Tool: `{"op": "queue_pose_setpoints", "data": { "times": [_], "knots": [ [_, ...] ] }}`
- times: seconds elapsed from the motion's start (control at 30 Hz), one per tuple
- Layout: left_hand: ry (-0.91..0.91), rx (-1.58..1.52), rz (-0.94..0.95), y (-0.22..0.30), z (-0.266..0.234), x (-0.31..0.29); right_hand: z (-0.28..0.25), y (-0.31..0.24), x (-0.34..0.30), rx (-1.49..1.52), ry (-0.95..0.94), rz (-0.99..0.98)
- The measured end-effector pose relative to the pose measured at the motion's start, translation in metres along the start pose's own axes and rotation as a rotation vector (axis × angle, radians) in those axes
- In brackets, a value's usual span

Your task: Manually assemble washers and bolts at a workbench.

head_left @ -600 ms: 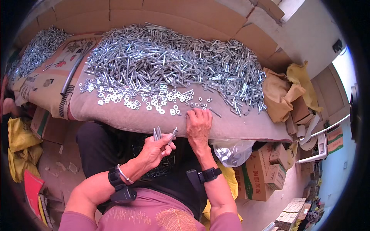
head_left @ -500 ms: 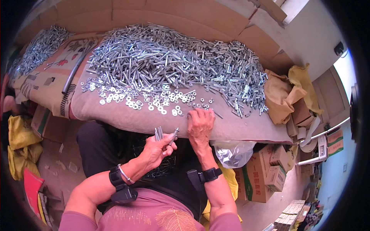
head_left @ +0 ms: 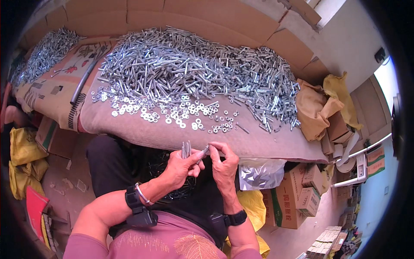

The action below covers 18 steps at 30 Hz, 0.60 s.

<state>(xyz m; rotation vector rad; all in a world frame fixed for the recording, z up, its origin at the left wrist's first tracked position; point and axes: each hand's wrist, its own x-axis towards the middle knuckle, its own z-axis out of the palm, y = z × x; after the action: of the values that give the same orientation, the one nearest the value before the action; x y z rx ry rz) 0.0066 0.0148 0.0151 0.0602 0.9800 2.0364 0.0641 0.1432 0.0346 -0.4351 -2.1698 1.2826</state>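
Note:
My left hand [head_left: 177, 169] is closed around several silver bolts [head_left: 186, 149] that stick up above its fingers. One more bolt [head_left: 204, 152] slants out between its thumb and fingertips. At the upper end of that bolt, the thumb and index finger of my right hand [head_left: 224, 167] are pinched together; whatever small part they hold is hidden. Both hands are over my lap, just off the padded table's near edge. Ahead of them on the fabric lie scattered washers [head_left: 168, 121] and small nuts [head_left: 224, 127], with a loose bolt [head_left: 243, 128] to their right.
A large heap of bolts [head_left: 172, 71] covers the back of the padded table [head_left: 142, 134]. Another heap [head_left: 47, 54] is at far left, beside a metal tube [head_left: 84, 80]. A clear plastic bag [head_left: 261, 172] hangs at the front edge above cardboard boxes [head_left: 289, 203]. Yellow sacks [head_left: 26, 151] lie left.
My right hand has drawn back from the nuts on the table to the bolt in my left hand. My left hand has shifted slightly right, still gripping its bolts.

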Motion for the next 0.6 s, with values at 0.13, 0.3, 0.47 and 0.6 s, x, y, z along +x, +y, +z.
{"op": "queue_pose_setpoints", "data": {
  "times": [0.13, 0.3, 0.47, 0.6],
  "knots": [
    [0.029, 0.247, 0.107, 0.007, 0.002, -0.005, -0.006, 0.000, 0.003, 0.472, -0.097, 0.331],
    [0.028, 0.259, 0.127, 0.009, -0.004, -0.001, -0.007, -0.007, 0.014, 0.361, -0.213, 0.267],
    [0.062, 0.049, 0.088, 0.008, -0.012, 0.007, -0.007, 0.004, 0.042, -0.257, -0.080, -0.038],
    [0.072, 0.021, 0.093, 0.011, -0.016, 0.010, 0.002, 0.023, 0.071, -0.644, -0.018, -0.260]
  ]
}}
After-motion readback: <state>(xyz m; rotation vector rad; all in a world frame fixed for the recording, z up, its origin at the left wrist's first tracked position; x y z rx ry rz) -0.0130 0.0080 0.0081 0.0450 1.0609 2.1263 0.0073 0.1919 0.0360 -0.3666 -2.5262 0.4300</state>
